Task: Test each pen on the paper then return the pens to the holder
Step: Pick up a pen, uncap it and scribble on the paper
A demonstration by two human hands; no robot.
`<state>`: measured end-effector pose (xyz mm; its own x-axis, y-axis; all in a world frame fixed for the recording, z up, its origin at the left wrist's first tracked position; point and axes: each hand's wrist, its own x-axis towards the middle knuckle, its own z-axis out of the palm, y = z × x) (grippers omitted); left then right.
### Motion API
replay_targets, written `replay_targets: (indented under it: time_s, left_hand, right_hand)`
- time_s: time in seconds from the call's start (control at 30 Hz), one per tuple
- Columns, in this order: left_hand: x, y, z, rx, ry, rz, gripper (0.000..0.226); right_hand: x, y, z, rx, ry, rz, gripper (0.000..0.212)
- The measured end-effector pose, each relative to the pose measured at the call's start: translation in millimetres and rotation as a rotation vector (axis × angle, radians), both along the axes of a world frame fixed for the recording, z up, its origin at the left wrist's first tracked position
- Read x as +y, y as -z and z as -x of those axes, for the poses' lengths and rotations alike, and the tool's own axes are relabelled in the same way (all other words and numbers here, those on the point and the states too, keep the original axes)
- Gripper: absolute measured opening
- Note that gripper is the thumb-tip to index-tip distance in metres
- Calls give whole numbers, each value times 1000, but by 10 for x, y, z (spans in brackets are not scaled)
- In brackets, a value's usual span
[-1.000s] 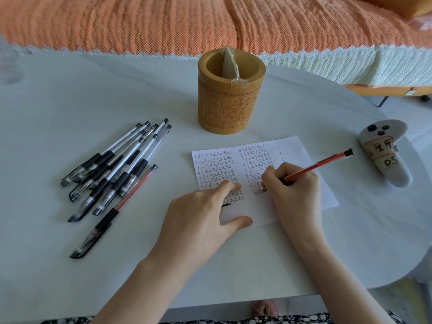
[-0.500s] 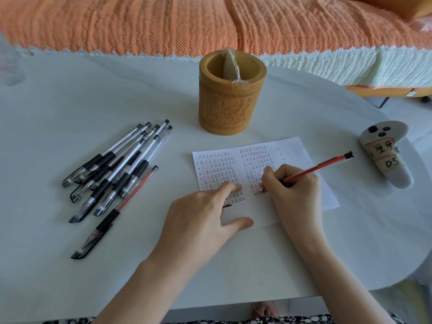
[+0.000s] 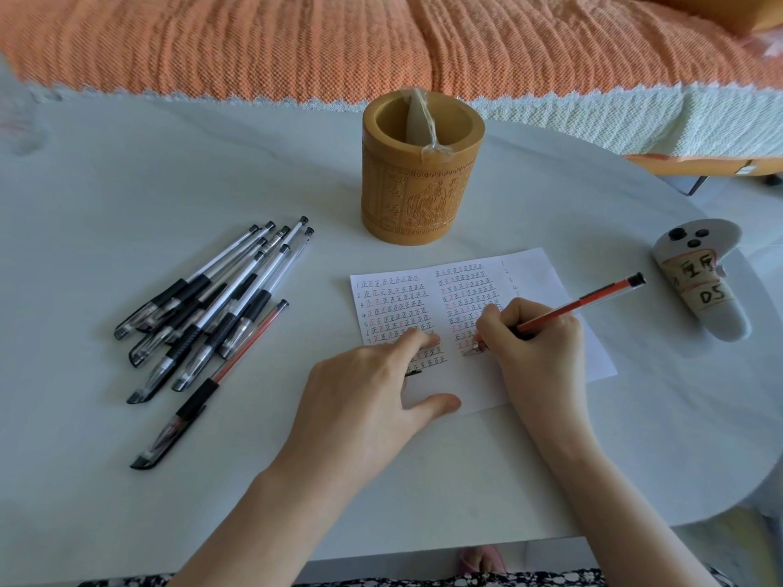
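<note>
Barely anything shifts: right hand (image 3: 534, 349) still grips red pen (image 3: 580, 305), tip on paper (image 3: 546, 273). Left hand (image 3: 364, 400) lies flat, pinning it. I keep strokes short, light; bamboo holder (image 3: 419, 192) stands behind.

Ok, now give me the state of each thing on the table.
red pen: held in the right hand, tip on the paper.
paper: flat, pinned by the left hand with straight fingers, partly filled with marks.
holder: upright, no pens seen inside.
loose pens: lying on the table, outside the holder.
grey controller: lying near the table's right edge.
</note>
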<state>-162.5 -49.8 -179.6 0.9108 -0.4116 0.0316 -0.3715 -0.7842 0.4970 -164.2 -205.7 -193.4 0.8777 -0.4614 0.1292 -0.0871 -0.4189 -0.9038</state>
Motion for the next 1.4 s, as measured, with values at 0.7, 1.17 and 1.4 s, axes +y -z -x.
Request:
replay_targets:
  time_s: [0.7,1.17,1.4]
  left_hand:
    - [3,14,0,-3,-7,6,55]
    - [-9,-26,12,20,-27,7,55]
    - [-9,-52,22,36,-14,-27,55]
  right_hand:
    - [1,33,-9,2,3,38,33]
    - [-6,31,-7,-5,8,43,31]
    - [-29,40,-4,-17,12,9,34]
